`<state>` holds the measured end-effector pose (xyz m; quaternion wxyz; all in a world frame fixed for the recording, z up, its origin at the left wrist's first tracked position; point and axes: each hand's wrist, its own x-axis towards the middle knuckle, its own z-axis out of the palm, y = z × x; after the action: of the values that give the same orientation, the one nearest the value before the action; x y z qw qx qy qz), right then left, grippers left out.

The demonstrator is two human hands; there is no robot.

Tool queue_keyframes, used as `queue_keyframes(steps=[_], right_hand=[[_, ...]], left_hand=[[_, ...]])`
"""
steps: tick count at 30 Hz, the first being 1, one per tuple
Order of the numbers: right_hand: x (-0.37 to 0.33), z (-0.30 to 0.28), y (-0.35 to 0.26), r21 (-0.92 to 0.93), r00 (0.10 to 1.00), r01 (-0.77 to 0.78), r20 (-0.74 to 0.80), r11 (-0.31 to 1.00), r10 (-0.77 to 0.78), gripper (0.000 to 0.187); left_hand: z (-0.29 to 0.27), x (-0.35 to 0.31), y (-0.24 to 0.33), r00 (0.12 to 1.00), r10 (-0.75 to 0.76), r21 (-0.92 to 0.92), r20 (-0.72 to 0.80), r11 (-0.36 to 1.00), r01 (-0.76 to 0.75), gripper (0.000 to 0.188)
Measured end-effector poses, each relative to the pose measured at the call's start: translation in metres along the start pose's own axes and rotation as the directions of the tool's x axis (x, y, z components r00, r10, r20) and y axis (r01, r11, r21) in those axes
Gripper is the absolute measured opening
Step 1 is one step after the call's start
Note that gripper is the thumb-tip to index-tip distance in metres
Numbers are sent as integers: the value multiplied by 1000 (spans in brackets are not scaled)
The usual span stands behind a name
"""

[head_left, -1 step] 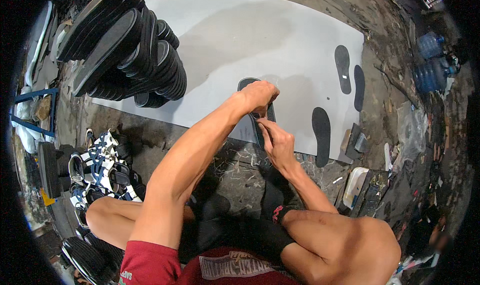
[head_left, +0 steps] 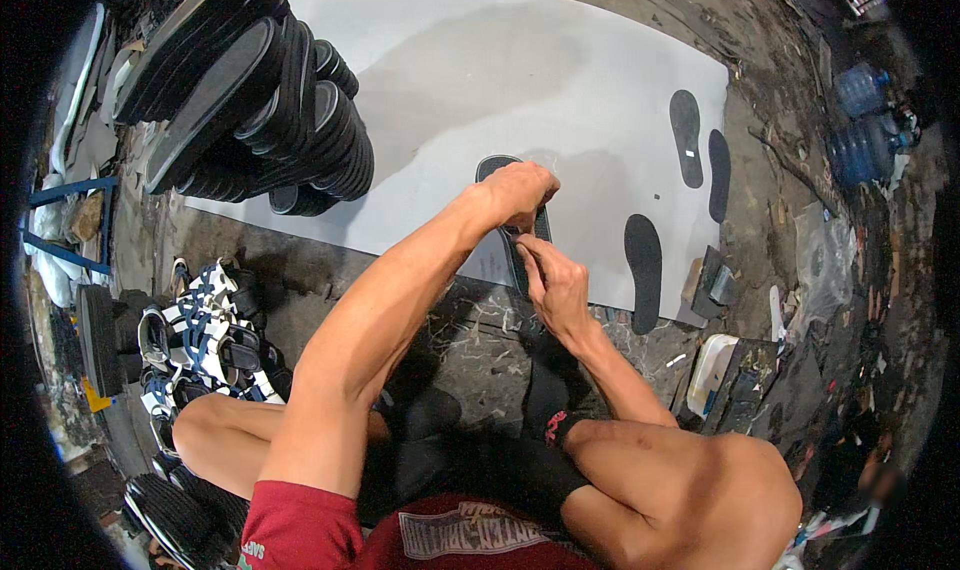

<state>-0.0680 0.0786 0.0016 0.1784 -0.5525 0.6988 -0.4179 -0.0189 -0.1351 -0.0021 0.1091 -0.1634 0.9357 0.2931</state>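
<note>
A dark shoe sole [head_left: 496,164] with a light line along its rim lies at the front edge of the white board [head_left: 420,210], its near end pointing at me. My left hand [head_left: 520,194] is closed over the middle of the sole and hides much of it. Just nearer, my right hand [head_left: 556,286] has its thumb and fingers pinched at the sole's edge, close to the left fingers. Whether something small sits between the fingertips is hidden. To the right on the board rests a black insole [head_left: 642,270].
Tall stacks of black soles [head_left: 215,105] stand at the board's left. White-and-navy sandal uppers [head_left: 210,330] are heaped near my left knee. Two more insoles, one grey [head_left: 685,135] and one black [head_left: 718,175], lie far right. Blue water jugs [head_left: 862,155] stand beyond them.
</note>
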Motion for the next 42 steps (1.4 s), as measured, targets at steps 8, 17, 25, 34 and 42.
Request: queue_keyframes(steps=[8,17,25,34,42], right_hand=[[-20,-19,-11,-183,992,26,124,983,-3,20],[-52,-59,4,-130,992,-97,69,987,106,14],[6,-59,10,58,950,-312,49,948,309,26],[5,-44,42,96,891,-450,112,888,440,49],[30,-8,9,-152,910,-372,137,916,392,69]], left_hand=[[-7,-15,6,998,-60,-45,24,997,61,68],[-1,-27,6,999,-9,-83,-34,997,6,67],[13,-54,13,981,-11,-106,-195,994,-10,71],[131,-87,119,537,-469,-499,-702,861,99,124],[160,-76,132,403,-703,-702,-587,689,180,107]])
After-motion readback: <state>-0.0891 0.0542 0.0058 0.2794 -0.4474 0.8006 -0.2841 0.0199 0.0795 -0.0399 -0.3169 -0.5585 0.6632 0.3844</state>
